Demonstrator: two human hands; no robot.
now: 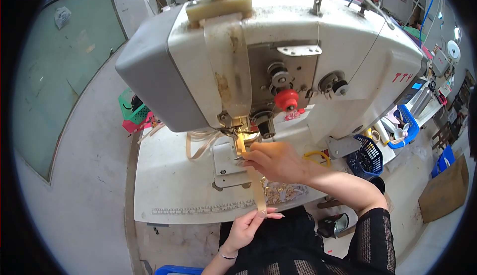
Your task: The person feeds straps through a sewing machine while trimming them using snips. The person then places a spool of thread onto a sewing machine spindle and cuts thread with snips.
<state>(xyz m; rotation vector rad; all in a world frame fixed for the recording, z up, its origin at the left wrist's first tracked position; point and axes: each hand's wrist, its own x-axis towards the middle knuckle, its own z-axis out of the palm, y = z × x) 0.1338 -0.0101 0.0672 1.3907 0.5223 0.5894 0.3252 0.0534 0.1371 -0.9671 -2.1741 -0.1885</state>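
Fingers (258, 217) of left hand (247, 228) pinch beige strap (259, 195) by the near edge of the sewing table (174, 188). Strap likely light, soft, limp; best held flat by its edges. Right hand (277, 161) bunches fingertips over its far stretch, grip unclear, below sewing machine (343, 36) head.

The sewing machine head (370, 96) has smooth, faintly glossy white paint, grimy along its top; its mounting plate (258, 69) is dull grey metal, its red knob (286, 100) shiny, plastic-looking. The beige strap (259, 193) looks like matt cloth. The openwork basket (366, 161) is blue plastic, the box (443, 190) matt brown cardboard.
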